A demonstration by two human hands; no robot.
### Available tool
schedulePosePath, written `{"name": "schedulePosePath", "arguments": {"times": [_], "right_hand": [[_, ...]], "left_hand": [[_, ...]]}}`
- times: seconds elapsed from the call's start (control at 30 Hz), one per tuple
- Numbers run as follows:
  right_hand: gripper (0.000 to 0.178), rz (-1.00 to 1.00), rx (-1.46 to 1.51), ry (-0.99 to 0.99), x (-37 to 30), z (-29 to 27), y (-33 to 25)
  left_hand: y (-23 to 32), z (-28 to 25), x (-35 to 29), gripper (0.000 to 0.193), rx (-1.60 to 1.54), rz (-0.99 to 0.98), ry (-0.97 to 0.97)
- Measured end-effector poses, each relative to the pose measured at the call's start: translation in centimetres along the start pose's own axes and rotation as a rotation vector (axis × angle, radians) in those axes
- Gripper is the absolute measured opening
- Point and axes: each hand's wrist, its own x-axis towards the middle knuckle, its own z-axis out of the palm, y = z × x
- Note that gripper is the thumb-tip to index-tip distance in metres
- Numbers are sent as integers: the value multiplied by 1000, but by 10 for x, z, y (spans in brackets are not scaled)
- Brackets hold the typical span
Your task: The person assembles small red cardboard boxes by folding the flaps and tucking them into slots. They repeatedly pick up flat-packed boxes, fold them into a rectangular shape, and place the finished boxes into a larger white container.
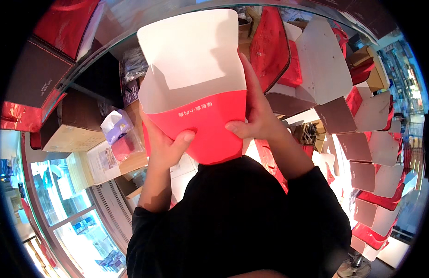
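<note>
1. right now, in the head view, a red and white box (214, 126) is the star, running from the middle up toward twelve o'clock, its red front facing the wearer.
2. its top gapes, showing a pale inside, and a broad white flap stands up at twelve.
3. the left hand (162, 149) has it at about seven o'clock on the box, thumb pressed to the red front, most fingers hidden behind.
4. the right hand (257, 113) has it between three and four, thumb on the front, fingers along the side: a firm two-handed hold around the box.
5. down at six, a black top (237, 217) sits just below the box; whether they touch, i cannot tell.
6. over at nine, a purple and white packet (116, 126) lies beside a brown carton (71, 136).
7. out at two, a large open box (323, 65) shows its white lid, while brown and white boxes (362, 178) line up from three to four.
8. bright glass panes (87, 236) gleam at eight.
</note>
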Motion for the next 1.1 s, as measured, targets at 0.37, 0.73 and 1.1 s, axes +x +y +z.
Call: {"name": "schedulePosePath", "arguments": {"times": [0.37,0.73,1.1], "right_hand": [[93,-75,-150,-166,8,-15,-37],[67,-50,-56,-151,9,-19,-25],[68,14,11,-148,4,-21,-35]], "left_hand": [[22,3,19,104,-20,224,-35],[41,8,26,87,-11,185,-79],[42,-3,30,92,-44,197,-152]]}}
